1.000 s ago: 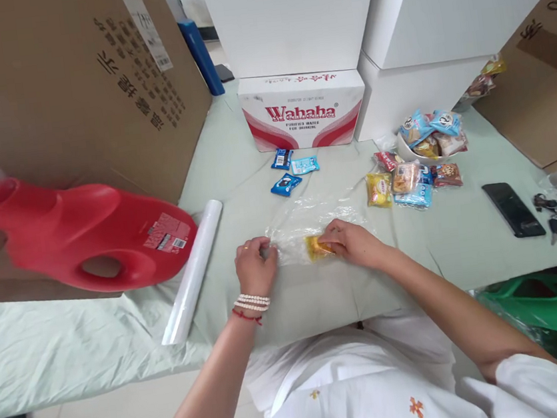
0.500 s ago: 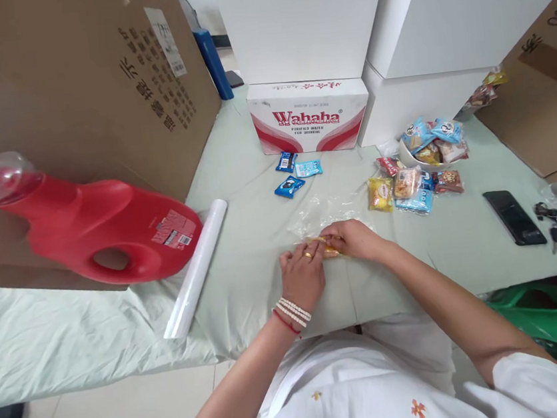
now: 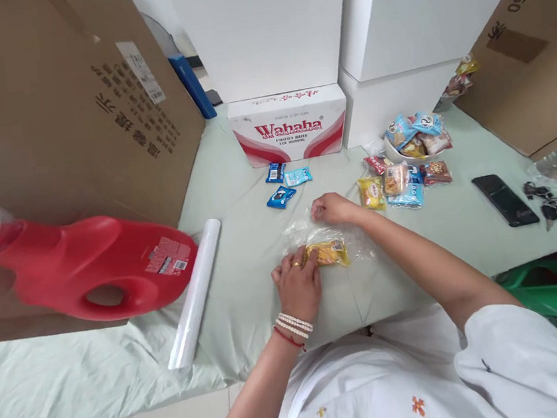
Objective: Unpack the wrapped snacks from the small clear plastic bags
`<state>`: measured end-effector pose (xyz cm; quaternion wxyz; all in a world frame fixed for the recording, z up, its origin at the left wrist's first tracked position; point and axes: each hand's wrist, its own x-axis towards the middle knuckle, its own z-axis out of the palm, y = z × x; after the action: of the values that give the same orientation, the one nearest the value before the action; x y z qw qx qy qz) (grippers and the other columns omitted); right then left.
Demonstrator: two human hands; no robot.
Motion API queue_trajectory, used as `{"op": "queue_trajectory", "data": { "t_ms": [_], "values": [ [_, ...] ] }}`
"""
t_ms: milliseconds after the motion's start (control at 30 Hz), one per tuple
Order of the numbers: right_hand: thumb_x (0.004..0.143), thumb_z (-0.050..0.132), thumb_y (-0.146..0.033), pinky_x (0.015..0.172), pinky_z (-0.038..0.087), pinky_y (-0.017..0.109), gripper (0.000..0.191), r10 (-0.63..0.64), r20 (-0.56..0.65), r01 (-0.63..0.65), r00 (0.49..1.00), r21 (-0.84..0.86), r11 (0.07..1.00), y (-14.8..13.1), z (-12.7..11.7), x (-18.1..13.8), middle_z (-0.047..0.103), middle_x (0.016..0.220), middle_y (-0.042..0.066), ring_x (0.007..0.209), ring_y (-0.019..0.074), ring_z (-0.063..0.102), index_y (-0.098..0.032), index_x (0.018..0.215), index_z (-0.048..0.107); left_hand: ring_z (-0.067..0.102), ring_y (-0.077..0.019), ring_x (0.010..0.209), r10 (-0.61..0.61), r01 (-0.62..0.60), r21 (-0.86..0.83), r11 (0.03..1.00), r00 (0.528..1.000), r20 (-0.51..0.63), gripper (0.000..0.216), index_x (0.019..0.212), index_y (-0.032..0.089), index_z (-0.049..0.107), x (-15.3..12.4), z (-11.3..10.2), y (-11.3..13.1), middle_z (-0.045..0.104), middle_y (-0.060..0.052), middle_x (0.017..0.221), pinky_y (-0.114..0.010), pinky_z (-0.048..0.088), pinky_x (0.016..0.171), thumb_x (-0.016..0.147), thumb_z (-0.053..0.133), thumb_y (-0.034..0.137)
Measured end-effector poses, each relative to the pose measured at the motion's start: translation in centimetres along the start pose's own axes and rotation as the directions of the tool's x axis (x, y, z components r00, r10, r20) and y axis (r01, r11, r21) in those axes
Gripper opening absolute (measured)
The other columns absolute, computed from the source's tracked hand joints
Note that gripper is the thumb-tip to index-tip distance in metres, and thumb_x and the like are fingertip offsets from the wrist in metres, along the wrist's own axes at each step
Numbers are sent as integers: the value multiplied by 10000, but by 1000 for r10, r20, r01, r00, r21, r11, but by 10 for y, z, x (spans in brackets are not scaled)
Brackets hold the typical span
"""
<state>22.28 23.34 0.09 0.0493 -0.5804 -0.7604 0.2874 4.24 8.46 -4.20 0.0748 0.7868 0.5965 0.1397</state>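
A yellow snack packet (image 3: pixel 331 252) with a see-through wrapper lies on a crumpled sheet of clear plastic (image 3: pixel 352 234) in front of me. My left hand (image 3: pixel 297 287) rests at the packet's left end, its fingers extended and lightly pressing the wrapper. Farther forward, my right hand (image 3: pixel 331 208) is closed in a pinch at the plastic's far edge; the fingertips are partly hidden. Beyond the plastic lie a dark blue packet (image 3: pixel 281 196), another dark blue packet (image 3: pixel 275 172) and a light blue packet (image 3: pixel 297 176).
A bowl of snacks (image 3: pixel 416 155) and several loose packets, including a yellow one (image 3: pixel 371 193), stand to the right. Farther right are a phone (image 3: pixel 505 200) and keys (image 3: pixel 555 208). A white roll (image 3: pixel 195 292) and red jug (image 3: pixel 94 270) lie left. A Wahaba carton (image 3: pixel 292 130) stands behind.
My right hand has left the yellow snack packet and moved forward to the plastic's far edge. The packet is now more exposed, with my left hand still at its left end. The view has shifted.
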Motion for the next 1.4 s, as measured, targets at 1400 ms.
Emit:
{"op": "queue_trajectory", "data": {
  "t_ms": [1400],
  "values": [
    [1005, 496, -201, 995, 505, 369, 272, -386, -171, 422, 906, 421, 803, 10, 75, -115, 678, 1146, 99, 1100, 214, 628, -193, 1196, 688, 633, -205, 895, -62, 69, -566, 821, 998, 32, 268, 997, 188, 731, 26, -8, 11, 622, -88, 994, -348, 540, 814, 886, 501, 271]
  ]
}}
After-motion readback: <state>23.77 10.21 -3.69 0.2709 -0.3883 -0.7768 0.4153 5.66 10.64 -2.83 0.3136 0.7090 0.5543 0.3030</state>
